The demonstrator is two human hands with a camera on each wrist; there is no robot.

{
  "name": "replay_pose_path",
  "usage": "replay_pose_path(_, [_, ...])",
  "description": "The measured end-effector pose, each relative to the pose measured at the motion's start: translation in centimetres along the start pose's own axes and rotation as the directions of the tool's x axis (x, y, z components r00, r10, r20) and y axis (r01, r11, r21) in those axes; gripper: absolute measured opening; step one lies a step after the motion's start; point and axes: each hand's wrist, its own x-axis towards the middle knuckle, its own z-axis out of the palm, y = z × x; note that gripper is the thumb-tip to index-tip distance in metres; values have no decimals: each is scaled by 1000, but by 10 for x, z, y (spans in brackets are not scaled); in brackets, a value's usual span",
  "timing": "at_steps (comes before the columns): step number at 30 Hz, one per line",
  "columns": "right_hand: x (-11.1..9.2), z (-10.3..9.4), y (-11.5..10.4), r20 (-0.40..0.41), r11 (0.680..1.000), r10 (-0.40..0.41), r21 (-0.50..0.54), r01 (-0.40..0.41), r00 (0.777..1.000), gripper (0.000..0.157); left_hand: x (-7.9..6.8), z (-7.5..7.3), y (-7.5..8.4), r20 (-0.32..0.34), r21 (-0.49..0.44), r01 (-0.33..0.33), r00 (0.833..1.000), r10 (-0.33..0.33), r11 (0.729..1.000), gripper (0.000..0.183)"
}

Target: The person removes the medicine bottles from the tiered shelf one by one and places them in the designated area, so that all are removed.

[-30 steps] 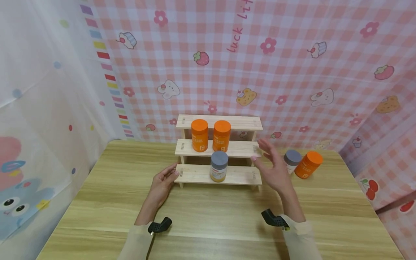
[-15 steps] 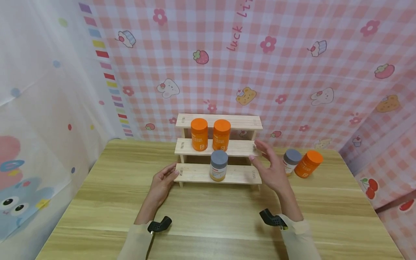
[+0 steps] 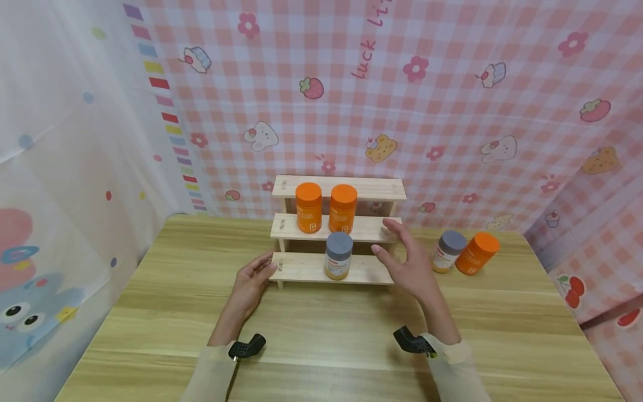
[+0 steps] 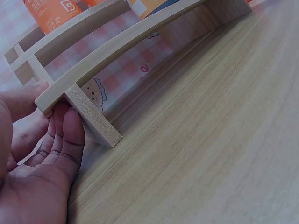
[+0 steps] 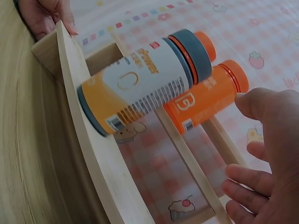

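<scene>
A three-tier wooden step shelf (image 3: 301, 273) stands on the table, its lowest plank nearest me. My left hand (image 3: 251, 283) pinches the left end of that plank; in the left wrist view the thumb lies at the plank's top and the curled fingers (image 4: 70, 135) are under it. On the lowest tier sits a grey-lidded supplement jar (image 3: 337, 258) with a white and yellow label. Two orange jars (image 3: 308, 209) stand on the middle tier. My right hand (image 3: 413, 268), fingers spread and holding nothing, hovers over the shelf's right end, apart from the jars in the right wrist view.
To the right of the shelf, a second grey-lidded jar (image 3: 449, 251) and another orange jar (image 3: 477, 254) stand side by side on the wood-grain table (image 3: 321, 335). A pink checked cloth (image 3: 341, 123) hangs behind the shelf, and a pale curtain (image 3: 90, 167) is at left.
My right hand has moved left, over the shelf's right end, uncovering more of the grey-lidded jar on the table. My left hand keeps its hold on the shelf.
</scene>
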Motion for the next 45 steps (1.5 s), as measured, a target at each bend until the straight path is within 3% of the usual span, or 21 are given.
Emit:
replay_pose_path(20, [-1,18,-24,79,997,-33,70,28,996,67,-1,-2,2,7,-12,14,1000,-14,1000,52])
replay_pose_path(33, [23,27,-38,67,992,-112,65,107,991,71,-2,0,2,8,-17,11,1000,-10,1000,52])
replay_pose_path(45, [56,37,-54,99,988,23,152,-38,995,75,0,-3,0,12,-7,7,1000,-7,1000,52])
